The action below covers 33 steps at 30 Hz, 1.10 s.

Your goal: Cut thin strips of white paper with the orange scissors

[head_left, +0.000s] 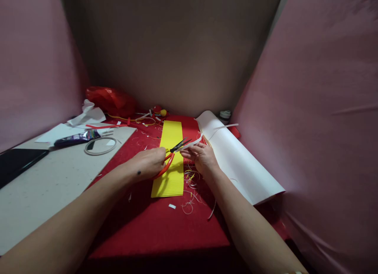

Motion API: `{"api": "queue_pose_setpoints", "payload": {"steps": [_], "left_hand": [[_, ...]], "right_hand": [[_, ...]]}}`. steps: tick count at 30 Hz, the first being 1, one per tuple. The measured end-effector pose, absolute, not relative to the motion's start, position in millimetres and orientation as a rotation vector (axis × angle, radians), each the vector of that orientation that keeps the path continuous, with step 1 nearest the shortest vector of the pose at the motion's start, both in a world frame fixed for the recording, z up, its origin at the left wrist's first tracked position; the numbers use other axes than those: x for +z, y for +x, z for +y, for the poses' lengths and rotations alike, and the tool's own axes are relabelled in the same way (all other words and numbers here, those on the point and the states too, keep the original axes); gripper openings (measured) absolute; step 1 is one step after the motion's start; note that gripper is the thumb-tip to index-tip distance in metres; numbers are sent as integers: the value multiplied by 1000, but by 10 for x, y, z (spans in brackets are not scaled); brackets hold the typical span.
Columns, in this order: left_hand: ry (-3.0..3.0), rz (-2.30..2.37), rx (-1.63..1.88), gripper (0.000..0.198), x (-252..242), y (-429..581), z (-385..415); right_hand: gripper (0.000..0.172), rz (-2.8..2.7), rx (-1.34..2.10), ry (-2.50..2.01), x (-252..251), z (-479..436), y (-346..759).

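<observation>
My left hand [152,161] is closed around the orange handles of a pair of scissors [169,161]. The dark blades are parted and point to the upper right. In my right hand [203,156] a narrow white paper strip [193,142] is pinched; its near end lies close to the blades, and I cannot tell whether they touch it. Beneath both hands lies a yellow corrugated paper sheet [171,183], with a red sheet [190,126] beside it on the right.
A rolled white sheet [242,163] lies to the right on the red cloth [153,230]. At left, a pale board [59,191] bears a dark tube [76,139], a coiled grey cord [100,152] and a black flat object [20,163]. A red plastic bag [110,100] sits behind; thin paper scraps [191,179] lie scattered.
</observation>
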State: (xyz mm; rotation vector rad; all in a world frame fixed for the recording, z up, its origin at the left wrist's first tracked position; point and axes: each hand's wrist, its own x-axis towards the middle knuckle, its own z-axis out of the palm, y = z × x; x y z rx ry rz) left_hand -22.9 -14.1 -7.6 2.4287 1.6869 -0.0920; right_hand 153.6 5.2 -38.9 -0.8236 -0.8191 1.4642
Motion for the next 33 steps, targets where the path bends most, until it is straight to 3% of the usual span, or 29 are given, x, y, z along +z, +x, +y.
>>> {"api": "queue_pose_setpoints", "payload": {"steps": [33], "left_hand": [[2521,1824,-221,34,-67,-178,-194]], "right_hand": [[10,-770,1451,-823,-356,54,1574]]}}
